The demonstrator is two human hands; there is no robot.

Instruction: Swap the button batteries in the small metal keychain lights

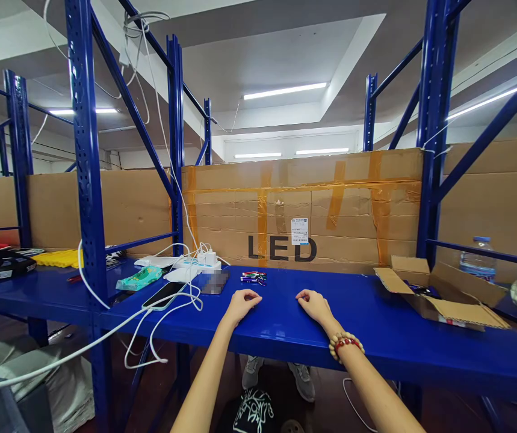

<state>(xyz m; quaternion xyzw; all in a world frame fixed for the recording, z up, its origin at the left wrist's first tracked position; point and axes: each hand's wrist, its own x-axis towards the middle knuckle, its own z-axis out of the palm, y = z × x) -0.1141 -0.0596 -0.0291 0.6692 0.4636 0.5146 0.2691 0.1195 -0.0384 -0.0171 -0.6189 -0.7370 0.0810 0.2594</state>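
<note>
My left hand (242,302) rests on the blue shelf top (375,331) with its fingers curled under in a loose fist; nothing shows in it. A short way to the right, my right hand (313,302) lies on the same surface, fingers also curled, with a bead bracelet (345,344) on the wrist. Just beyond both hands lies a small pile of coloured pen-like items (253,277), apart from either hand.
A phone (164,295), white cables, a power strip (195,262) and a green packet (139,278) lie at the left. An open cardboard box (441,293) and a water bottle (477,258) stand at the right. A taped "LED" cardboard wall (303,210) closes the back. Blue rack posts (87,180) flank the bench.
</note>
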